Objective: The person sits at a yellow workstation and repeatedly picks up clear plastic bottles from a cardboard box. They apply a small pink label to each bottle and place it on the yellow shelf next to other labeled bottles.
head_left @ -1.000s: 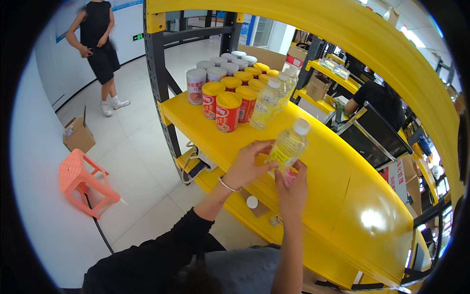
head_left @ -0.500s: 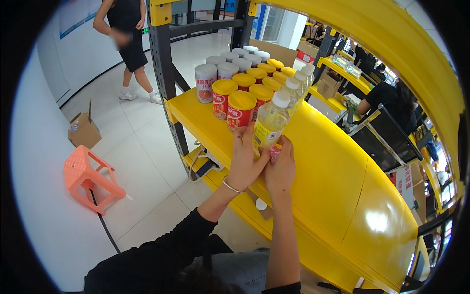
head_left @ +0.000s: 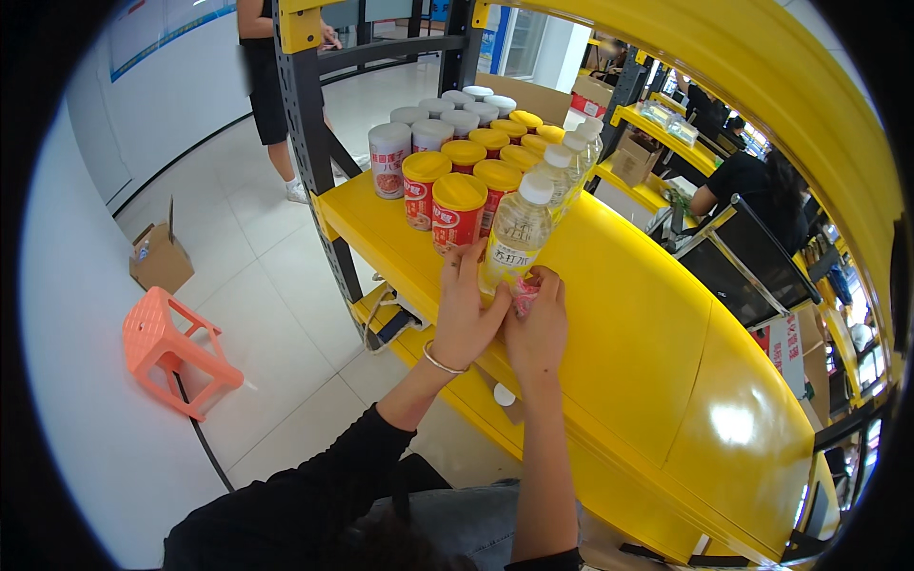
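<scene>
A clear plastic bottle (head_left: 514, 238) with a white cap and a yellow label stands on the yellow shelf (head_left: 628, 314). My left hand (head_left: 466, 309) wraps its left side and my right hand (head_left: 538, 328) presses its base from the right; both hold it. It stands at the near end of a row of like bottles (head_left: 571, 157). Just to its left stand red cans with yellow lids (head_left: 459, 211).
Behind these are more cans with grey lids (head_left: 428, 128) and a dark shelf post (head_left: 305, 143). On the floor at left are an orange stool (head_left: 171, 352) and an open cardboard box (head_left: 160, 257). One person stands behind the post, another in black bends at right.
Both hands have carried the bottle forward and left across the shelf and set it down at the front of the bottle row, beside the red cans.
</scene>
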Demonstrator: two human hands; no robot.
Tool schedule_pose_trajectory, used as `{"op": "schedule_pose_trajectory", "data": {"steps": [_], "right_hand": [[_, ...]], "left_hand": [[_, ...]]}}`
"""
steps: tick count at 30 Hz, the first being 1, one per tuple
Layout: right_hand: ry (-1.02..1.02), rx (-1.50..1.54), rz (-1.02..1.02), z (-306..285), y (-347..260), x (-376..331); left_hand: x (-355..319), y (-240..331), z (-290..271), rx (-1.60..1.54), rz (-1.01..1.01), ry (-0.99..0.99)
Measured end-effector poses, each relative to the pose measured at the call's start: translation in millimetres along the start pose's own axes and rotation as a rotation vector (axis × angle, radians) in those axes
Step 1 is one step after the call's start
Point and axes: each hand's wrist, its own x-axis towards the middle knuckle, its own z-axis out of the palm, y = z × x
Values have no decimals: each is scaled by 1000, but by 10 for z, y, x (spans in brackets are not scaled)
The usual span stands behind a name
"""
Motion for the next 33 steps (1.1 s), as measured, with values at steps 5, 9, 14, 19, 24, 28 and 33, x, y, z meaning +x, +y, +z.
{"op": "schedule_pose_trajectory", "data": {"steps": [5,9,14,19,24,28,33], "right_hand": [[20,26,-20,0,21,-14],[3,24,-11,-24,1,-21],[32,73,-117,-3,10,-23],[3,83,-107,-10,14,-22],[-23,86,-113,14,32,-22],[-25,86,-106,6,63,-15],[-62,78,-73,0,5,-8]], "left_hand": [[-20,-59,59,-109,-2,6],[-17,-26,53,-79,-6,-11],[-32,-46,55,-43,18,13],[-33,-81,64,-3,41,-20],[-18,-63,28,84,51,-88],[-15,-69,59,69,7,-137],[16,-33,21,74,-46,-156]]}}
